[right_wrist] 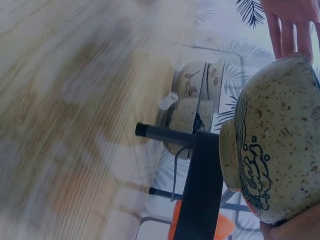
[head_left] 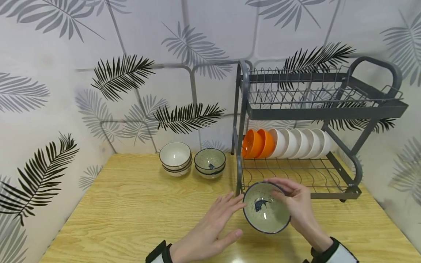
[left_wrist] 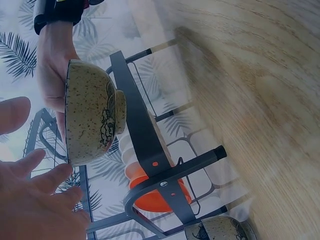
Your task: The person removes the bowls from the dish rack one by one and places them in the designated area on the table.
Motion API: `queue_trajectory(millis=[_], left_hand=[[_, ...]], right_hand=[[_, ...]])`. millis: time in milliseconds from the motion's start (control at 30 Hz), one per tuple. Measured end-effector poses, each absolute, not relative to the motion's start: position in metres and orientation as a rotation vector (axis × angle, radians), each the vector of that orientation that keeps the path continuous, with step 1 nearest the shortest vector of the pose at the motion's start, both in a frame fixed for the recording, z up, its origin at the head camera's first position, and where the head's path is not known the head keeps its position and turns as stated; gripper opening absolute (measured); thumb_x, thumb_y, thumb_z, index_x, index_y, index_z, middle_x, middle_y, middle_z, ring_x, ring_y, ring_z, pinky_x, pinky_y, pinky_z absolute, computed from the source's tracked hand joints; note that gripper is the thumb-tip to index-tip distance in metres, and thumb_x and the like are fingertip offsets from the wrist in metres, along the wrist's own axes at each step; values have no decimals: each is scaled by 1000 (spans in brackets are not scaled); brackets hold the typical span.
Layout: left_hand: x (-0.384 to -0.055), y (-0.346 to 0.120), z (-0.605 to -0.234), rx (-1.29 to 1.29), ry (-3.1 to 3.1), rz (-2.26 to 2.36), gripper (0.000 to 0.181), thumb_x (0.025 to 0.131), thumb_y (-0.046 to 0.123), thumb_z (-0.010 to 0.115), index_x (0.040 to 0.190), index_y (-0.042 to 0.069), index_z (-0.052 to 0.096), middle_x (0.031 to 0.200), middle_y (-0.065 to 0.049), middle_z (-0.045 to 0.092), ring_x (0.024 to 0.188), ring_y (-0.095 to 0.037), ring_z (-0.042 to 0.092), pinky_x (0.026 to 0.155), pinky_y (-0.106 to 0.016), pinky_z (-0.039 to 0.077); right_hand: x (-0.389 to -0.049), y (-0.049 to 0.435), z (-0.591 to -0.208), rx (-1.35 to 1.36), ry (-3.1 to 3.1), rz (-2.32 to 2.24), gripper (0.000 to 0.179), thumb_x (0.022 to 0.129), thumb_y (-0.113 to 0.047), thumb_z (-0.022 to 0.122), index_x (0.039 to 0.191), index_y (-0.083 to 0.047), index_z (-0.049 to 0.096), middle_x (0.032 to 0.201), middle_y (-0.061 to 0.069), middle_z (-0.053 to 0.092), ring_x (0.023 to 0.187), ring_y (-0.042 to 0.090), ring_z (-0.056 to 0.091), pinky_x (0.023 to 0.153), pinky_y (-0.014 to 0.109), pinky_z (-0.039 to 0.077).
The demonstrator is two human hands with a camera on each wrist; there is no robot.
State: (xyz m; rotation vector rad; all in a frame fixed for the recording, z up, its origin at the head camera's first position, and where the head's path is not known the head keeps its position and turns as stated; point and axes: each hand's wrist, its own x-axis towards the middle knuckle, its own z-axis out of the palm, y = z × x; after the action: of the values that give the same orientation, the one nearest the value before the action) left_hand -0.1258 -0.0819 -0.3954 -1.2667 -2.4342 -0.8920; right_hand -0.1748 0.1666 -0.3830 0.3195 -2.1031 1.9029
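A speckled grey-green bowl (head_left: 266, 217) with a dark rim and a blue fish inside is held up over the table's front. My right hand (head_left: 297, 204) grips its right edge, thumb over the rim on the inside. On the bowl's left side, my left hand (head_left: 210, 226) has its fingers extended, fingertips at the rim. From the left wrist view, the bowl's speckled outside (left_wrist: 90, 115) and foot face the rack. In the right wrist view, a dark drawing shows on the bowl's outer wall (right_wrist: 280, 145).
A two-tier dark dish rack (head_left: 325, 113) stands at the right. Orange bowls (head_left: 253, 144) and several white bowls (head_left: 296, 144) stand on edge in its lower tier. Left of it, a stack of white bowls (head_left: 175, 157) and a stack of grey-green bowls (head_left: 210, 162) sit by the wall.
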Motion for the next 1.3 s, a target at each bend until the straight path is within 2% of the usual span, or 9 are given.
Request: queue_trajectory(millis=[267, 500, 667, 967, 1167, 1300], left_hand=[[-127, -83, -396, -1280, -2456, -879, 54, 102, 37, 43, 149, 12, 32, 157, -7, 23, 144, -24, 10, 114, -58, 18], [-127, -83, -397, -1300, -2456, -741, 56, 100, 29, 50, 148, 10, 31, 157, -8, 22, 143, -26, 12, 113, -59, 20], [-129, -82, -400, -1324, -2428, -519, 48, 101, 32, 46, 144, 11, 39, 156, -7, 27, 144, -25, 11, 113, -57, 21], [-131, -81, -406, -1375, -2399, -341, 46, 102, 34, 43, 143, 12, 42, 153, -6, 33, 144, -22, 13, 114, -55, 22], [-134, -80, -407, -1432, -2304, -173, 33, 99, 30, 52, 128, 17, 59, 143, -1, 48, 142, -21, 18, 114, -51, 25], [-136, -81, -406, -1492, -2264, -96, 30, 93, 25, 61, 122, 19, 63, 138, 1, 53, 141, -20, 21, 117, -47, 20]], right_hand=[[-173, 162, -384, 352, -2113, 1914, 32, 79, 19, 63, 111, 18, 61, 100, -2, 74, 97, 6, 65, 80, 14, 54], [-172, 161, -386, 350, -2112, 1922, 33, 77, 20, 63, 110, 18, 61, 98, -8, 74, 97, 6, 65, 80, 15, 55], [-171, 161, -388, 381, -2139, 1950, 33, 79, 19, 62, 111, 18, 60, 99, -7, 74, 98, 6, 65, 80, 16, 55], [-170, 162, -392, 406, -2127, 1980, 31, 80, 19, 62, 111, 19, 60, 98, -7, 74, 98, 7, 65, 78, 15, 55], [-172, 161, -395, 440, -2131, 1994, 31, 79, 21, 60, 110, 19, 61, 99, -2, 74, 96, 12, 66, 78, 18, 56], [-172, 161, -396, 436, -2154, 1973, 31, 79, 21, 60, 110, 19, 61, 99, 0, 74, 96, 11, 66, 78, 17, 56]])
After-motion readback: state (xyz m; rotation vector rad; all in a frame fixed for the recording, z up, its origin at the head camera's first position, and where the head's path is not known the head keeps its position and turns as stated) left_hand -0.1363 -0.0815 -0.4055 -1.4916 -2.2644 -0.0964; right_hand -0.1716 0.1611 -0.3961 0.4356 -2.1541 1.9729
